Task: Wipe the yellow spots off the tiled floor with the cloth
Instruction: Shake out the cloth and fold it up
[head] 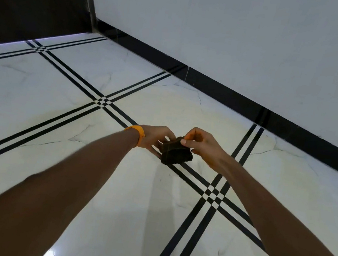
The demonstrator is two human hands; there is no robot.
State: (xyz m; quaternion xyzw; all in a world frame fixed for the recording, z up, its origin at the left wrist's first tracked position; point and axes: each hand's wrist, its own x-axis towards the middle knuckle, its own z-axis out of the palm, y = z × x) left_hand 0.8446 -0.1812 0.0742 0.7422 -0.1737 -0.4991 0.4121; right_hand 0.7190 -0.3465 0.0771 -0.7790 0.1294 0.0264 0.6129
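White tiled floor [63, 100] with black double stripes runs to a pale wall [241, 40] and black skirting [223, 92] at far right. A faint yellowish patch [166, 106] lies beyond the hands. Mid-scene, above the floor, the left hand [154, 137], wearing an orange wristband [139, 133], grips the dark cloth [176, 154] and the right hand [203, 146] pinches its top.

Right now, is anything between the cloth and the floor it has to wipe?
Nothing visible. The left hand and right hand hold the cloth over the floor; the faintly yellowish patch beyond lies bare.
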